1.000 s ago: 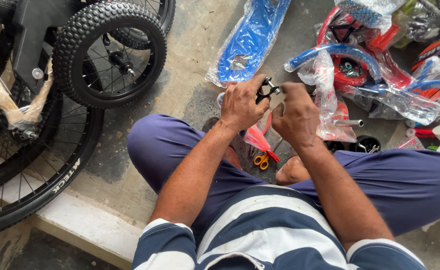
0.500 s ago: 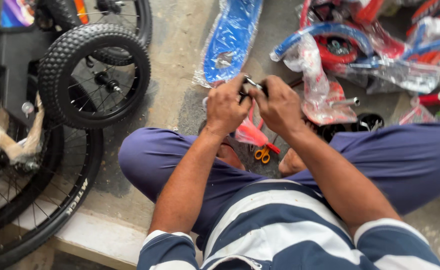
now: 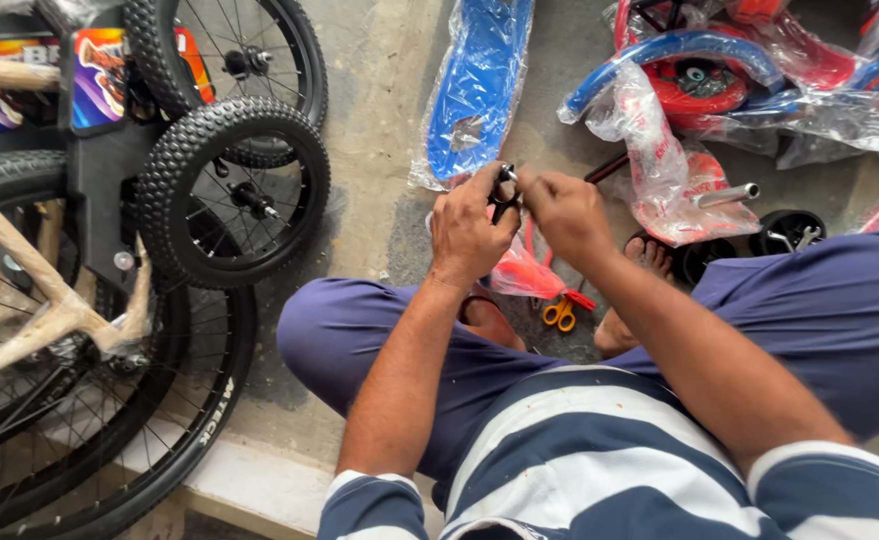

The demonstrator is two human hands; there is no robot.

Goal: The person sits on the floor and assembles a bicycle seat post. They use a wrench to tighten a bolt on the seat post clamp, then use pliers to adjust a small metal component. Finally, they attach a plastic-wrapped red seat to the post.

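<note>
Gripped between the left hand (image 3: pixel 468 232) and right hand (image 3: pixel 565 212), a small black metal part (image 3: pixel 506 190) is pinched by both; orange-handled scissors (image 3: pixel 562 314) are seen just below.

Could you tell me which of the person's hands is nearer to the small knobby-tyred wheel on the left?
The left hand. It holds a small black part just right of the small wheel; the right hand sits farther right, beyond that part.

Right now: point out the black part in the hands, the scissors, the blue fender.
black part (image 3: pixel 506 192), head view, middle, between both hands
scissors (image 3: pixel 561 314), head view, yellow handles
blue fender (image 3: pixel 480 80), head view, wrapped middle
</note>
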